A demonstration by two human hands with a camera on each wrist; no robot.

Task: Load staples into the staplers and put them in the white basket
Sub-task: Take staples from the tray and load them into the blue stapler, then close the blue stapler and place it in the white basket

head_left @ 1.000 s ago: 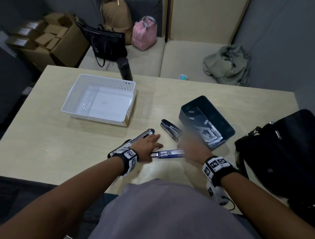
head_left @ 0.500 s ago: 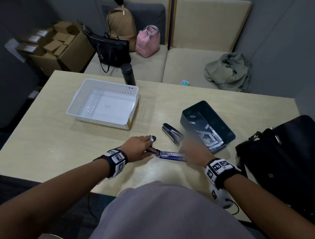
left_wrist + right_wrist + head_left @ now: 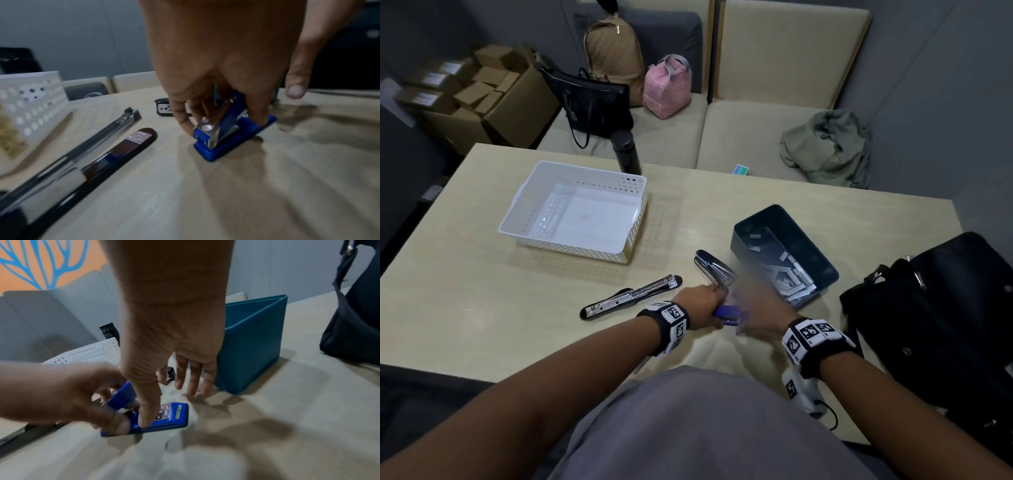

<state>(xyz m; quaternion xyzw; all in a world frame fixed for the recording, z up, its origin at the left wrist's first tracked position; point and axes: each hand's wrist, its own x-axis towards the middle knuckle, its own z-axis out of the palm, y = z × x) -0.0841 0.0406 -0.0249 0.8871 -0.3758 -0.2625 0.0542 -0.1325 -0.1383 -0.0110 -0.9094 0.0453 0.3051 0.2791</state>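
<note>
Left hand (image 3: 216, 78) grips blue stapler (image 3: 232, 129) on beige table (image 3: 482, 291), apparently half-open.

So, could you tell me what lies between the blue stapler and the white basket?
In the head view, the opened black stapler lies between the blue stapler and white basket.

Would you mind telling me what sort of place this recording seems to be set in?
Probably an office lounge or meeting booth, though I can't be sure. A light wooden table faces a cushioned bench seat between grey partition walls, with bags, a jacket and cardboard boxes left around.
</note>
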